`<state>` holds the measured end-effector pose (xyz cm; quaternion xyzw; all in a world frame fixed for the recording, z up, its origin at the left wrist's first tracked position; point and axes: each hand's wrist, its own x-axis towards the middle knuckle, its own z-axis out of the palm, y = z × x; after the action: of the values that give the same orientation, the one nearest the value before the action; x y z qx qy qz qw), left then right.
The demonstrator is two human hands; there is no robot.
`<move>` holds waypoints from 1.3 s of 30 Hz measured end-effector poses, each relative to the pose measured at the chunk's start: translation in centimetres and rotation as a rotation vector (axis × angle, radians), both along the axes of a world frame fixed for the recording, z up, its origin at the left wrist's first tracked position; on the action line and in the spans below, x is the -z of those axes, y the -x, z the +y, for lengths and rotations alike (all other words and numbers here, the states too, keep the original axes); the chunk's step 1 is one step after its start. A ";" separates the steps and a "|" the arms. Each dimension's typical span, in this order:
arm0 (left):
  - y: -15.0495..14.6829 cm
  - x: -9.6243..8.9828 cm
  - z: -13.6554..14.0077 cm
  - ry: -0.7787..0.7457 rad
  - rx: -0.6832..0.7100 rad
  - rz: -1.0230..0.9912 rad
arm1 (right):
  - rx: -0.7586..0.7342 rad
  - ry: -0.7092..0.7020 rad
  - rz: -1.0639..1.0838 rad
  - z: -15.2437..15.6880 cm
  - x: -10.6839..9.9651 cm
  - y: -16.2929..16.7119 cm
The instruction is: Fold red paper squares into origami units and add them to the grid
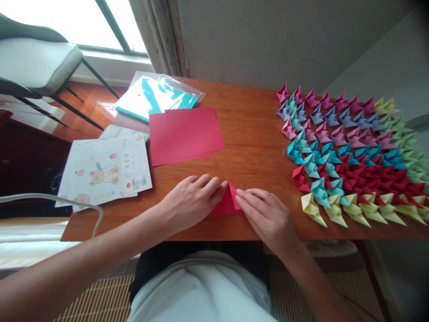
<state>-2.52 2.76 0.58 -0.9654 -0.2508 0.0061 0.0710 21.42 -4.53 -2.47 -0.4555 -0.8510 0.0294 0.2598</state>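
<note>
Between my hands, near the table's front edge, lies a partly folded sheet of red paper (228, 203) with a pointed top and a crease down its middle. My left hand (197, 197) is closed on the paper's left side, its fingers bent and covering that part. On the right side, the fingers of my right hand (263, 205) are pressed together on the paper's right flap. Beyond my left hand rest flat sheets of red paper (186, 136), loosely stacked.
Rows of folded paper pieces in several colours (348, 152) cover the right of the wooden table (248, 134). At the left are a printed bear packet (107, 170), a plastic-wrapped blue pack (157, 96) and a white cable (67, 197). A chair (40, 62) stands by the window.
</note>
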 end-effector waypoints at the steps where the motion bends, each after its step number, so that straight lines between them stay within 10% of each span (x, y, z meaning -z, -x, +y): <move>1: -0.1 0.0 0.0 0.003 -0.005 0.007 | -0.018 -0.003 -0.011 -0.1 -0.1 0.0; 39: -1.0 0.2 -1.9 0.079 -0.237 -0.073 | -0.106 0.019 -0.033 0.0 0.2 0.1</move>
<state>-1.49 0.84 0.35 -0.9306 -0.3652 -0.0109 0.0227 21.32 -4.50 -2.69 -0.4126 -0.8777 0.0436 0.2398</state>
